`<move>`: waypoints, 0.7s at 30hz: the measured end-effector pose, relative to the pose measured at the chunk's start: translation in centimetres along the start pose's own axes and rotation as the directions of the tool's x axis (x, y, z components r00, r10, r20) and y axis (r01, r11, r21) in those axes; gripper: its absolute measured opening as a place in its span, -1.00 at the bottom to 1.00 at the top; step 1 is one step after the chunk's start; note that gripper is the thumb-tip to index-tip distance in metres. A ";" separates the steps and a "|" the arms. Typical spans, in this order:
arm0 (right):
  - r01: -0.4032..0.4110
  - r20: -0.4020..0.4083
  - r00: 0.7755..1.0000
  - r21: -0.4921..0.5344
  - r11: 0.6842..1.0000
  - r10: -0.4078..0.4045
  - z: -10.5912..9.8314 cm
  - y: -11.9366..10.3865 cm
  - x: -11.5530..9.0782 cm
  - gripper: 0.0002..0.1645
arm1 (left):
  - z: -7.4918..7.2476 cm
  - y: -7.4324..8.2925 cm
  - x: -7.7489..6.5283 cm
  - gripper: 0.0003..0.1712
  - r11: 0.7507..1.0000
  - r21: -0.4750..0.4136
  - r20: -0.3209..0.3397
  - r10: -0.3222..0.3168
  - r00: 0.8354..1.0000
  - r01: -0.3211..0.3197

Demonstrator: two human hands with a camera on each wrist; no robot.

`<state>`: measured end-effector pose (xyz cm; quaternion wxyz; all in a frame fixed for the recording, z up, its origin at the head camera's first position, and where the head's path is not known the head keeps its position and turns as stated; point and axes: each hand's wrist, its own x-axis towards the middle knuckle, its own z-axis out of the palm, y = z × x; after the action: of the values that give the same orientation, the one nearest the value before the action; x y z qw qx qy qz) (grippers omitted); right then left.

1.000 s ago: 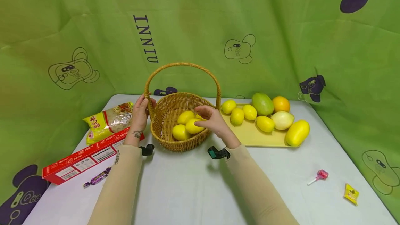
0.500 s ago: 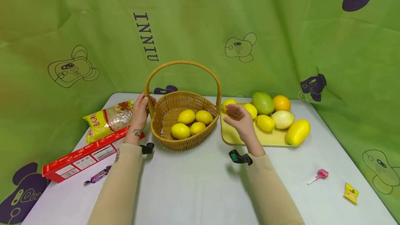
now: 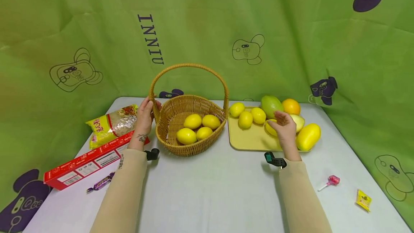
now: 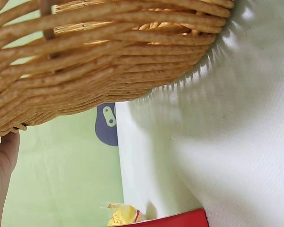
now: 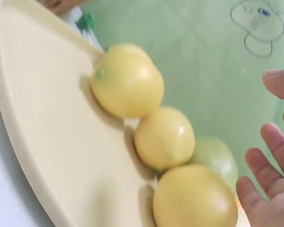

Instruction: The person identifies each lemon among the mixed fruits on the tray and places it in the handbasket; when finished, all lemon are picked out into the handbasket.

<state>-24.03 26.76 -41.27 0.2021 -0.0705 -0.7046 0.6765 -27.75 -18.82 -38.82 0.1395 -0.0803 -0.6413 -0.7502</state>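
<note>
Left hand (image 3: 145,118) curls round handle (image 3: 189,66) base of wicker basket (image 3: 181,150), likely steadying it on table (image 3: 207,190); four lemons (image 3: 186,136) inside. Right hand (image 3: 286,130), fingers loosely parted, grips nothing, above tray (image 3: 240,142) near another lemon (image 3: 270,128).

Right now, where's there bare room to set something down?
White table between left sleeve and right sleeve, in front of the basket; the near-left corner of the yellow tray. Crowded: its far and right sides, with fruit.
</note>
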 end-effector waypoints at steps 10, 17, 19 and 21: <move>-0.036 0.037 0.998 -0.224 0.974 0.045 -0.8 1.3 0.8 -0.39 | 0.0 0.0 0.0 -0.67 1.000 -0.006 0.013 0.000 1.000 0.001; -0.078 0.029 0.996 -0.249 0.965 0.088 -0.4 1.9 0.8 -0.33 | 0.0 -0.1 0.0 -0.68 1.000 0.003 0.003 -0.018 1.000 0.018; -0.092 0.017 0.995 -0.244 0.965 0.099 -0.2 2.1 0.7 -0.31 | 0.0 -0.1 0.0 -0.68 1.000 -0.008 0.002 -0.020 1.000 0.020; -0.113 0.006 0.993 -0.244 0.963 0.118 0.0 2.2 0.7 -0.28 | 0.0 -0.1 0.0 -0.67 1.000 -0.016 0.002 -0.017 1.000 0.017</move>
<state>-25.02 27.18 -43.33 0.1448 -0.1287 -0.7791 0.5963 -27.80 -18.81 -38.94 0.1319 -0.0768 -0.6360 -0.7564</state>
